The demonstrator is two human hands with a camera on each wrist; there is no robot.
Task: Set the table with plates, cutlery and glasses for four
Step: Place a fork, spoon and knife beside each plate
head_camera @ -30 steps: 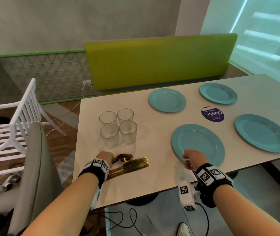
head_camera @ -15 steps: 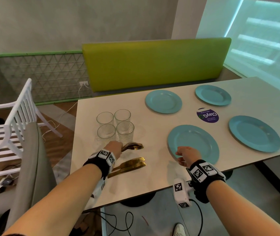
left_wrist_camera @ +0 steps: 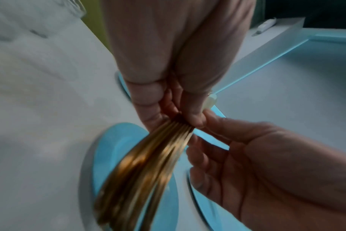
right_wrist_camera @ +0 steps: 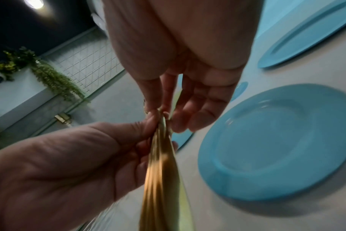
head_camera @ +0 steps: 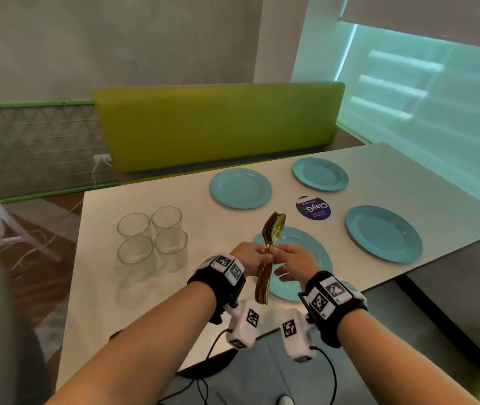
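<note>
- Wrist views reveal left hand (left_wrist_camera: 174,54) clamped round gold metal cutlery bundle (left_wrist_camera: 148,164), right hand (left_wrist_camera: 257,156) pinching it.
- Only head view: four round blue plates (head_camera: 240,188), four clear glass tumblers (head_camera: 133,225).

A bundle of gold cutlery (left_wrist_camera: 140,175) is pinched at its upper end by the left hand (left_wrist_camera: 178,54), and from there the pieces are fanned downward, blurred. Just below that pinch, its edge is taken between the thumb and fingertips of the right hand (left_wrist_camera: 267,164). Beneath it a blue plate (left_wrist_camera: 109,143) is seen on the white table (left_wrist_camera: 39,109).
</note>
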